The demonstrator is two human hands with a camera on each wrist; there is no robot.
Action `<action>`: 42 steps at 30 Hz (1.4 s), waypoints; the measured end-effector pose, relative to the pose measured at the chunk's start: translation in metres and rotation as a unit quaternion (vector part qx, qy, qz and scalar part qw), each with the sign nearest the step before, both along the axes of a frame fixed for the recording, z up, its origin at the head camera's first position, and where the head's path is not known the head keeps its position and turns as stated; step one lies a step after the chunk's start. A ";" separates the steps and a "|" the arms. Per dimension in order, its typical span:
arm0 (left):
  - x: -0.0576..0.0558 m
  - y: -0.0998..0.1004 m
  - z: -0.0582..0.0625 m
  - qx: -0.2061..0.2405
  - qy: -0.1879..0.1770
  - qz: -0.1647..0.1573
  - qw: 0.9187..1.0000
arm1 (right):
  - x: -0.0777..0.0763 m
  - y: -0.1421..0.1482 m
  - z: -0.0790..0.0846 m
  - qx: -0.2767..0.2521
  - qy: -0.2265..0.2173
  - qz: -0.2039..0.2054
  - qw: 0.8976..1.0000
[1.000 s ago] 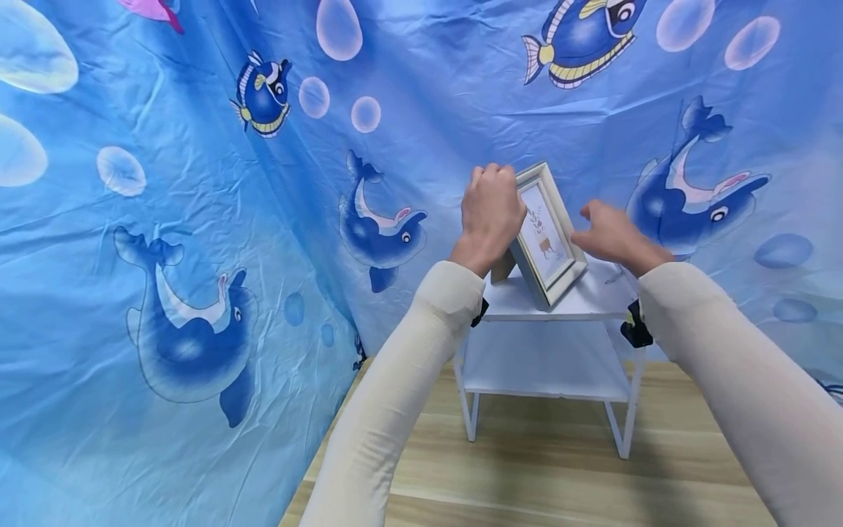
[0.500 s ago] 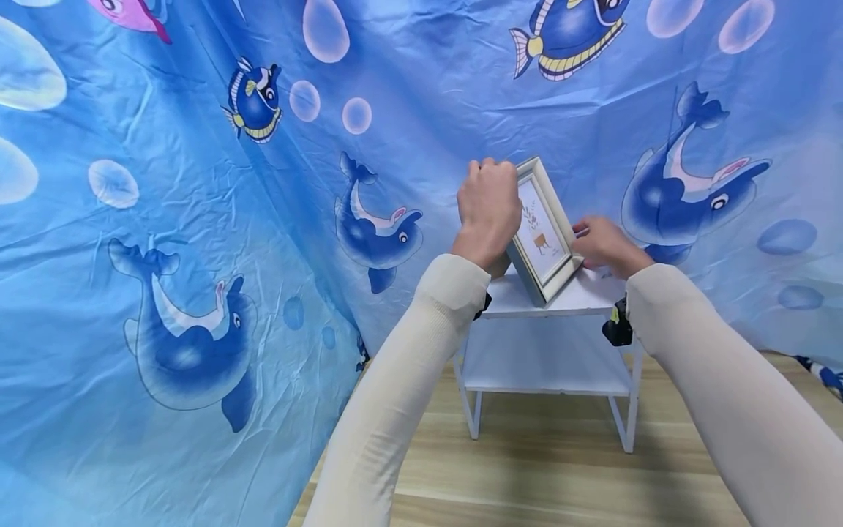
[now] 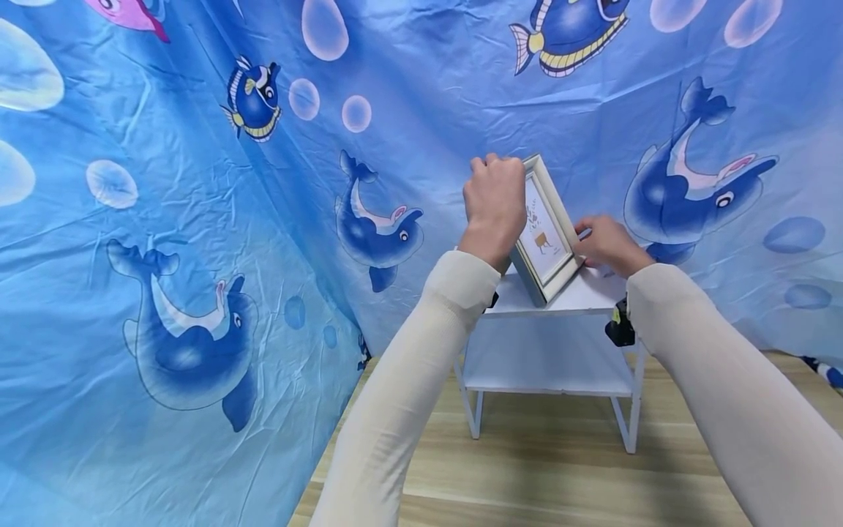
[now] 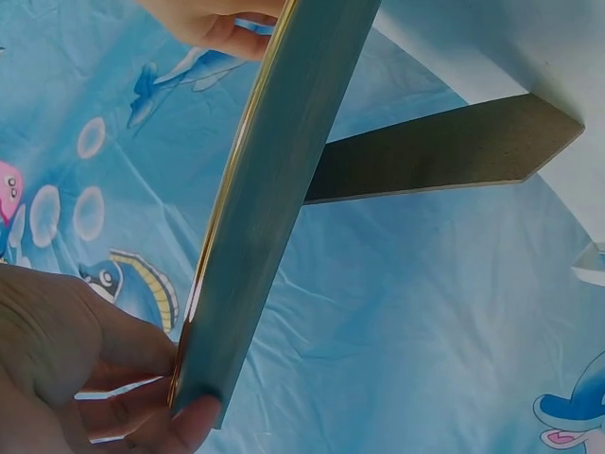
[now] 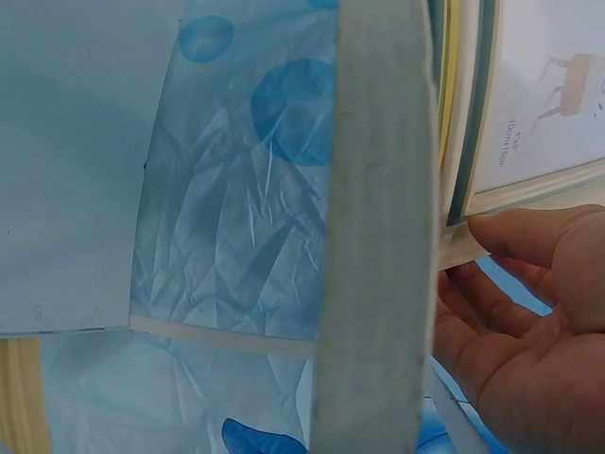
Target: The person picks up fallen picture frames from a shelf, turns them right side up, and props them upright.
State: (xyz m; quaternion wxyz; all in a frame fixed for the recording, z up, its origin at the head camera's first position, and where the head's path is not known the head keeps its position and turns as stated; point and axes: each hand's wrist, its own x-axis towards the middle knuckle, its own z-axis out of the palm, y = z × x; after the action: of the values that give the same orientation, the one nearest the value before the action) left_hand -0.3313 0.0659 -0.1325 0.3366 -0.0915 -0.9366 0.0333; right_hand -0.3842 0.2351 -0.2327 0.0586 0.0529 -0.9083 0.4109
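A cream picture frame (image 3: 541, 233) with a small printed picture stands tilted on the white table (image 3: 596, 293). My left hand (image 3: 495, 205) grips its upper left side. In the left wrist view, thumb and fingers of the left hand (image 4: 95, 369) pinch the end of the frame's side (image 4: 265, 218). Behind it, the brown easel leg (image 4: 435, 156) is swung out, its tip at the white tabletop. My right hand (image 3: 607, 243) holds the lower right edge. The right wrist view shows that hand (image 5: 539, 303) with its thumb on the front and fingers behind.
Under the tabletop is a lower white shelf (image 3: 546, 355) on thin metal legs. A blue curtain (image 3: 421, 95) printed with fish and dolphins hangs behind and along the left. Pale wood flooring (image 3: 527, 483) runs beneath.
My right hand has come in from the right and taken hold of the frame's lower right edge. The left hand keeps its grip, and the frame stands nearly the same.
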 end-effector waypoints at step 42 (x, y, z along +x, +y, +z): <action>-0.003 -0.006 -0.006 -0.005 0.016 -0.017 1.000 | 0.006 -0.003 -0.001 0.086 0.065 -0.025 0.994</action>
State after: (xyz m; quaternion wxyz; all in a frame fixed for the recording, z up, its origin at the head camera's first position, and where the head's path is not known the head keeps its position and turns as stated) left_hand -0.3344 0.0595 -0.1380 0.3514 -0.1082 -0.9293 0.0339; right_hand -0.3779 0.2317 -0.2332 0.1230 0.0612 -0.9355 0.3254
